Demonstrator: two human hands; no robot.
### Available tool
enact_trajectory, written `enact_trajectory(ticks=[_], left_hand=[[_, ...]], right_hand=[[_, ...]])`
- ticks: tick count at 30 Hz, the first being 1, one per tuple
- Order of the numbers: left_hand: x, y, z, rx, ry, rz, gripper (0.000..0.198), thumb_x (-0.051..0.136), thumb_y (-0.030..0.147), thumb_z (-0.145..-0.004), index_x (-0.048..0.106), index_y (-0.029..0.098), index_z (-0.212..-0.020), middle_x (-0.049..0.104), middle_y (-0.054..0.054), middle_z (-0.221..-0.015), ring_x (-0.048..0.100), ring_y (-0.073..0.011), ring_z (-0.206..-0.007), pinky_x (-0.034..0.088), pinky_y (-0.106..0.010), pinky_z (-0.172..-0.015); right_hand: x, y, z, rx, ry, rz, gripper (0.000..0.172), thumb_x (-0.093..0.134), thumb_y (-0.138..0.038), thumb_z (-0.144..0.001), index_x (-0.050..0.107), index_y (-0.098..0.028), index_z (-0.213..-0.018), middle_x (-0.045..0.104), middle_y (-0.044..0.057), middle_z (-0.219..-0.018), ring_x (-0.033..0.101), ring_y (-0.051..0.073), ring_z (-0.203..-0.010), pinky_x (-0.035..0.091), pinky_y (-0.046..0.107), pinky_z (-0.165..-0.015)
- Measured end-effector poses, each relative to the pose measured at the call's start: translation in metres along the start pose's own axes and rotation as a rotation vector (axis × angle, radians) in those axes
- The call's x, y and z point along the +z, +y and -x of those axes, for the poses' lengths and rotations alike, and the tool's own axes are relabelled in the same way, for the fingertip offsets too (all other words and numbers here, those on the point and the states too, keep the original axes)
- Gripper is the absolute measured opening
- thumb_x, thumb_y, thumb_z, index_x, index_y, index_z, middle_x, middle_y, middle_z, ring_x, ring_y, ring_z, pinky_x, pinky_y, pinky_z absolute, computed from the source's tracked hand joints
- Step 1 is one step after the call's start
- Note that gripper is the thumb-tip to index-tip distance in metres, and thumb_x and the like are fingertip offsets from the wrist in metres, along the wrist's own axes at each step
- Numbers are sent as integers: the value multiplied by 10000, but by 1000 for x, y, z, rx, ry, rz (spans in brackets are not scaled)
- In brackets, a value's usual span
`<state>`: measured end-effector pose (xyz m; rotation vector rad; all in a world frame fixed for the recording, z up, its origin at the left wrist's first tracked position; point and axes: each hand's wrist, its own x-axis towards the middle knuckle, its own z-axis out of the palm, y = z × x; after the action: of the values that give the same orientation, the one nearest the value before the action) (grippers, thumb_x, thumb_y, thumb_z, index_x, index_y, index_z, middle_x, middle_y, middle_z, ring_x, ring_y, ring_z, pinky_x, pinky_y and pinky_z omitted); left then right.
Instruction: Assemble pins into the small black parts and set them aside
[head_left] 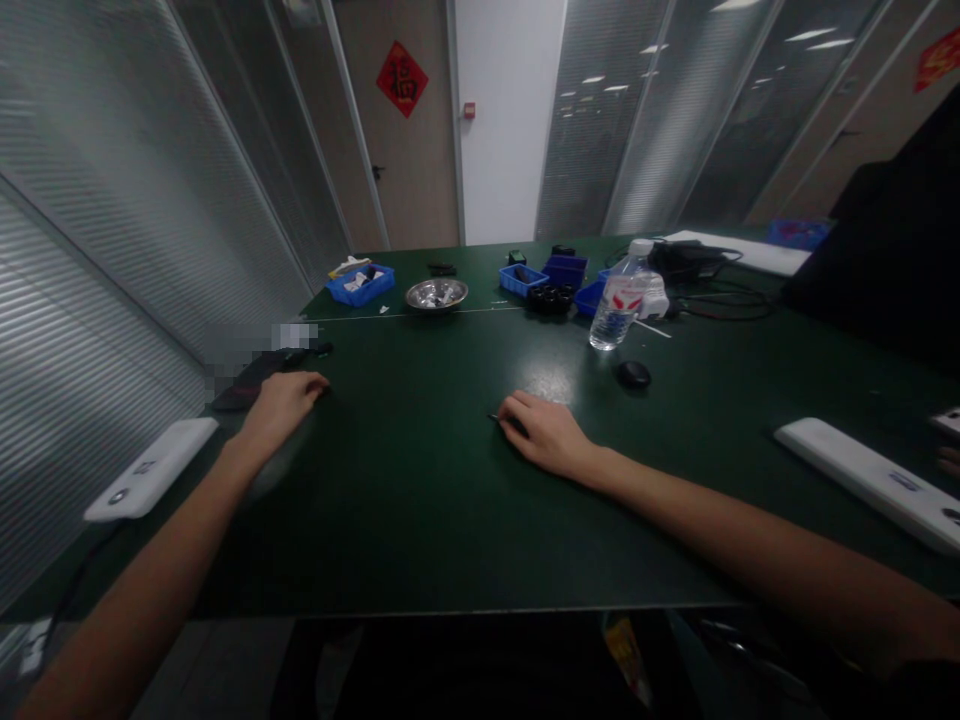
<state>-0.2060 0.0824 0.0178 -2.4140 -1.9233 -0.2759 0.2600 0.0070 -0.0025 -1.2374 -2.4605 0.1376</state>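
Observation:
My left hand (283,400) rests on the dark green table (420,500) at the left, fingers curled down and reaching toward a dark flat object (251,382) near the table's left edge. Whether it grips anything is hidden. My right hand (544,432) lies at the table's middle, fingers closed around a thin dark tool (504,421) whose tip pokes out to the left. A small black round object (634,375) lies just beyond the right hand.
A water bottle (621,300) stands further back, with a metal bowl (436,294), blue bins (361,284) and cables behind. White flat devices lie at the left edge (150,470) and the right edge (870,478). Another person's fingers (949,455) show at far right.

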Motion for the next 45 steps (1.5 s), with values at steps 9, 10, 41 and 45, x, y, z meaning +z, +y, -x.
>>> enact_trajectory(ticks=[9,10,41,45], left_hand=[[4,100,12,330,-68,282,384,553,245,-962,651,223,-1332,726,-61,-1165,697,-212,-1015,546,-342,-897],[5,118,16,367,-77,310,436,562,218,-958,605,215,-1392,735,-62,-1118,703,-201,-968,552,-333,-871],[46,183,20,585,-216,298,843,464,684,-960,203,252,-1635,128,-92,-1692,152,-300,-1557,144,-465,-1256],[44,186,22,584,-213,292,839,449,682,-968,205,236,-1636,124,-95,-1691,143,-297,-1559,135,-459,-1257]], right_hand=[[1,-3,0,-13,5,15,127,517,-260,-1004,583,-211,-1101,641,57,-1062,608,185,-905,421,288,-709],[2,-2,-1,-13,5,17,125,518,-261,-1004,582,-211,-1100,640,57,-1060,606,184,-902,419,288,-708],[1,-3,-1,-15,0,24,129,520,-257,-1000,586,-212,-1101,636,57,-1059,611,186,-913,433,287,-730],[2,-3,-1,-13,3,23,124,521,-254,-1000,588,-211,-1094,636,52,-1060,612,182,-918,426,283,-730]])
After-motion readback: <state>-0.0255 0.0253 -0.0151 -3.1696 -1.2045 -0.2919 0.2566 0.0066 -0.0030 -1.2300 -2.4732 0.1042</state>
